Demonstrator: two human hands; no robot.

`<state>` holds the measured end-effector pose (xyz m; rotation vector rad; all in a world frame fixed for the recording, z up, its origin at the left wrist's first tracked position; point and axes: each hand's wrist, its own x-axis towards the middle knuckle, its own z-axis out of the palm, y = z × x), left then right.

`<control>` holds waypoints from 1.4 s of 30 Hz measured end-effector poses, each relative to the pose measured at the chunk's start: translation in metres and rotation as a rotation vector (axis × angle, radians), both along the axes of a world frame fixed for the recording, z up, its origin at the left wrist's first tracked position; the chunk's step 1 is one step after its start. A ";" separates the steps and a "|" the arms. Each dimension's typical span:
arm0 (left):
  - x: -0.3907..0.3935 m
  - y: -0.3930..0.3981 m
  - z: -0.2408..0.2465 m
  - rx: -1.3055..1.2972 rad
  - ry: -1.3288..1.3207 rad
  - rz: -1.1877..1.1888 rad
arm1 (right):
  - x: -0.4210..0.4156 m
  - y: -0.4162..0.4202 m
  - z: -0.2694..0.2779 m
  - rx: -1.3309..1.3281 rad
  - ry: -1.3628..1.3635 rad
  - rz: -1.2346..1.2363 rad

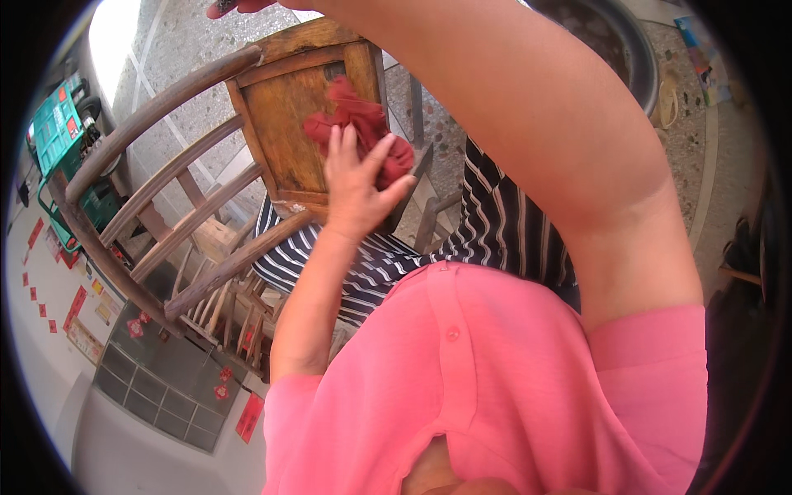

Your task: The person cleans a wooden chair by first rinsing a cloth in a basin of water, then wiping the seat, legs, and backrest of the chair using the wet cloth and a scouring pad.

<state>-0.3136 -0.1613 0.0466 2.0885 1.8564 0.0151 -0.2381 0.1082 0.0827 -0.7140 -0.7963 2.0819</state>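
A wooden chair with a brown panelled seat (pixel 281 133) is before me, its rounded backrest rails (pixel 167 127) reaching left. My left hand (pixel 359 173) rests on a crumpled red cloth (pixel 377 127) over the right part of the seat, fingers spread across it. My right arm crosses above the chair towards the upper left. Only a few fingers of my right hand (pixel 253 5) show at the top edge, on a dark grey, rough-textured wad (pixel 221 7). The rest of that hand is cut off.
A round metal basin (pixel 643 62) of murky water stands at the upper right, near a slipper (pixel 668 102). More wooden chairs (pixel 229 309) are at lower left. A green wheeled vehicle (pixel 62 133) stands at far left. My striped trouser legs (pixel 513 223) flank the seat.
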 end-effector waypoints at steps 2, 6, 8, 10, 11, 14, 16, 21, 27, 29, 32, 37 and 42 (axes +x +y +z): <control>0.012 -0.010 -0.022 0.046 0.049 -0.018 | -0.003 0.001 0.000 0.000 -0.008 0.010; 0.008 -0.004 -0.053 0.177 0.117 -0.032 | -0.007 0.006 -0.004 -0.001 -0.036 0.024; 0.008 -0.003 -0.057 0.245 0.106 -0.005 | -0.012 0.004 -0.003 0.000 -0.048 0.040; 0.012 0.005 -0.058 0.286 0.102 0.031 | -0.018 0.003 -0.005 0.004 -0.066 0.059; 0.015 0.014 -0.058 0.307 0.103 0.049 | -0.018 0.002 -0.006 0.004 -0.078 0.064; 0.023 0.069 -0.063 0.401 0.116 0.170 | -0.015 -0.003 -0.003 0.001 -0.114 0.078; 0.025 0.088 -0.065 0.409 0.093 0.221 | -0.011 -0.007 -0.001 -0.006 -0.120 0.056; 0.025 0.072 -0.058 0.393 0.084 0.127 | -0.003 -0.016 -0.015 -0.092 -0.165 0.063; 0.011 -0.037 -0.032 0.158 0.019 0.104 | -0.006 -0.022 0.020 -0.019 -0.085 0.043; 0.001 -0.076 -0.018 0.040 -0.043 0.136 | 0.002 -0.021 0.025 -0.014 -0.098 0.105; -0.007 -0.103 -0.027 0.052 -0.026 0.368 | -0.003 -0.026 0.027 -0.067 -0.118 0.120; -0.001 -0.052 -0.067 0.249 0.136 0.830 | -0.011 -0.021 0.030 -0.108 -0.092 0.154; -0.027 0.035 -0.077 0.428 0.186 0.796 | -0.019 -0.026 0.039 -0.152 -0.097 0.155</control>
